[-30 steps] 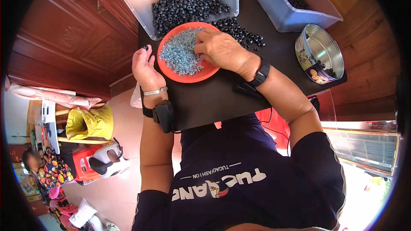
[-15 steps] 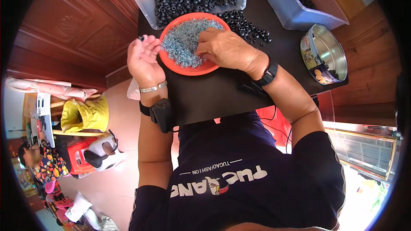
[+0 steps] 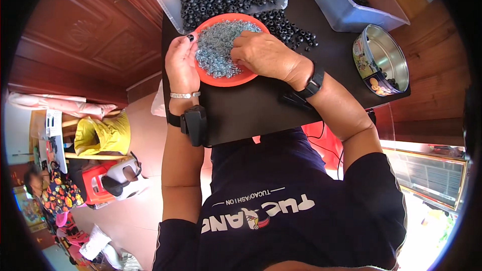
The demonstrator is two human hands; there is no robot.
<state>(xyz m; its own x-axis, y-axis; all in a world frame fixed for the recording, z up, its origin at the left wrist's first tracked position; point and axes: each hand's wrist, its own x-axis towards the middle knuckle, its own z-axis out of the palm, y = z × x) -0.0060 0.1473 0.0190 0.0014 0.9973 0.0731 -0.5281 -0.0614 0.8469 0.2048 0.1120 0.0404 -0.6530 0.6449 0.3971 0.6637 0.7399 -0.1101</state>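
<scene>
A round orange-red plate (image 3: 228, 84) full of small clear bluish beads (image 3: 216, 47) rests on the dark table. My left hand (image 3: 182, 68) is at the plate's left rim, with one round black bead (image 3: 190, 37) held at its fingertips. Over the right part of the plate, my right hand (image 3: 266, 55) has its fingers bent together down at the clear beads. Its fingertips are hidden, so what they grip cannot be made out.
Behind the plate stands a clear plastic bin (image 3: 173, 7) of black beads, with loose black beads (image 3: 288, 30) spilled beside it. A second bin (image 3: 346, 17) and a round tin (image 3: 359, 65) with a few black beads stand to the right. Another person (image 3: 57, 190) is far left.
My left hand has moved right, up to the plate's rim, carrying the black bead. Its fingers have drawn closer together. My right hand stays at the clear beads.
</scene>
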